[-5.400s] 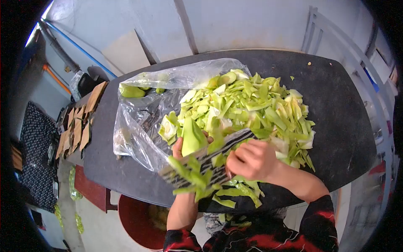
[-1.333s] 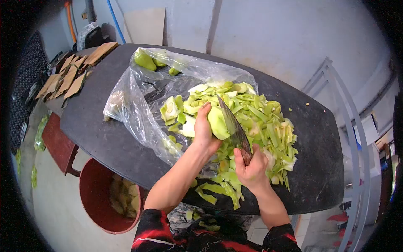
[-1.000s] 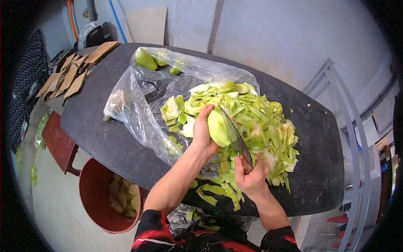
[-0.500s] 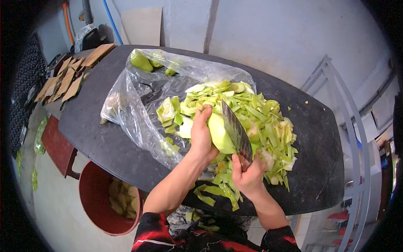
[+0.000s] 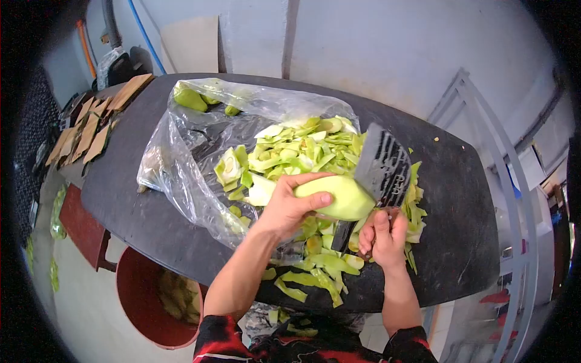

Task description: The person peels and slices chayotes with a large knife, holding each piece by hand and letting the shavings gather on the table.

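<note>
My left hand (image 5: 289, 206) is wrapped round a pale green peeled fruit (image 5: 342, 198), thumb on top, its tip pointing right. In my right hand (image 5: 385, 235) is the handle of a wide-bladed knife (image 5: 384, 166). The dark, streaked blade stands up against the fruit's right end. Behind and under both hands lies a heap of green peelings (image 5: 302, 148) on the table. Several unpeeled green fruits (image 5: 190, 98) rest in a clear plastic bag (image 5: 175, 175) left of the heap.
The dark table (image 5: 466, 242) has a curved edge. A red bucket (image 5: 136, 302) with pale pieces inside stands on the floor at the lower left, beside a red stool (image 5: 85, 224). Cardboard pieces (image 5: 91, 130) lie left, and a grey metal rail (image 5: 508, 169) stands right.
The fruit has turned from upright to nearly sideways in my left hand. The knife has shifted right, and its broad face now shows. The view has tilted a little.
</note>
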Motion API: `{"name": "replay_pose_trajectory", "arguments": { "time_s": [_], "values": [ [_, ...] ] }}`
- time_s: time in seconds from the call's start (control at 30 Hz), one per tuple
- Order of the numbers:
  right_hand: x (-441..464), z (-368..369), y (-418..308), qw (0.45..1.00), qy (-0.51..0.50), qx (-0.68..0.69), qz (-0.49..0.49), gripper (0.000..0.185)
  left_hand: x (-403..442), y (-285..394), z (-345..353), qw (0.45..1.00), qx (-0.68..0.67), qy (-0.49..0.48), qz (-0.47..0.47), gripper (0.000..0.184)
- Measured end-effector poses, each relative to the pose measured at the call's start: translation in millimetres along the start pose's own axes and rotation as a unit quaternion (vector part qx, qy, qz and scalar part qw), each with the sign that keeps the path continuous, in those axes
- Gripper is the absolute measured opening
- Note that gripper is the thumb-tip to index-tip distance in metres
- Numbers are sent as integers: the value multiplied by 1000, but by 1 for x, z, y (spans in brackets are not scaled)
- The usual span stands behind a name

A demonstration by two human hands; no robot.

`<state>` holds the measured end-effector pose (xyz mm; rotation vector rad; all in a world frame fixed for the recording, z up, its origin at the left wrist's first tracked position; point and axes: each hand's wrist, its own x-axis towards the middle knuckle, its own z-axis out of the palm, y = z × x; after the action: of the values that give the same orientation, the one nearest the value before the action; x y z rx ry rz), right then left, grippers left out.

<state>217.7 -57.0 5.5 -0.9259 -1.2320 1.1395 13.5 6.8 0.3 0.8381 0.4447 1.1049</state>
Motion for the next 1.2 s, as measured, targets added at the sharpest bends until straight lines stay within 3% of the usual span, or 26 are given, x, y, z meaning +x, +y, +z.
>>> {"name": "replay_pose_trajectory", "arguments": {
  "time_s": [0.17, 0.23, 0.33, 0.47, 0.57, 0.67, 0.73, 0.83, 0.87, 0.97, 1.03, 1.1, 1.2],
  "values": [
    [2, 1, 5, 998, 22, 56, 15, 49, 3, -15, 11, 996, 43, 49, 56, 51],
    [1, 2, 5, 998, 14, 58, 26, 50, 3, -16, 7, 994, 77, 64, 51, 63],
    [-2, 7, 3, 998, 8, 62, 24, 50, 3, -21, 5, 994, 54, 52, 79, 51],
    [-4, 10, 3, 997, 1, 79, 0, 52, 3, -29, 12, 993, -19, 60, 97, 51],
    [-4, 9, 2, 997, -1, 73, 14, 53, 2, -25, 12, 993, -18, 68, 97, 51],
    [-4, 9, -2, 997, -19, 58, 38, 53, 0, -17, 9, 993, 76, 48, 81, 51],
    [-6, 11, 1, 997, -30, 53, 47, 53, 2, -26, 10, 994, 18, 68, 85, 68],
    [-6, 15, 7, 995, -9, 95, 10, 53, 1, -34, 15, 992, -28, 82, 94, 68],
    [-5, 9, 2, 998, -41, 55, 15, 51, 0, -30, 15, 993, -19, 64, 101, 51],
    [-5, 7, 7, 997, -77, 19, 21, 51, 0, -30, 12, 991, 22, 57, 118, 52],
    [-10, 22, 16, 995, -8, 99, 1, 50, 0, -38, 16, 991, -14, 58, 118, 53],
    [-5, 14, 4, 996, -39, 81, -11, 51, 0, -37, 16, 990, -48, 57, 121, 54],
    [-2, 2, -8, 994, -95, 15, 47, 52, -3, -29, 17, 993, 39, 41, 103, 54]
  ]
}}
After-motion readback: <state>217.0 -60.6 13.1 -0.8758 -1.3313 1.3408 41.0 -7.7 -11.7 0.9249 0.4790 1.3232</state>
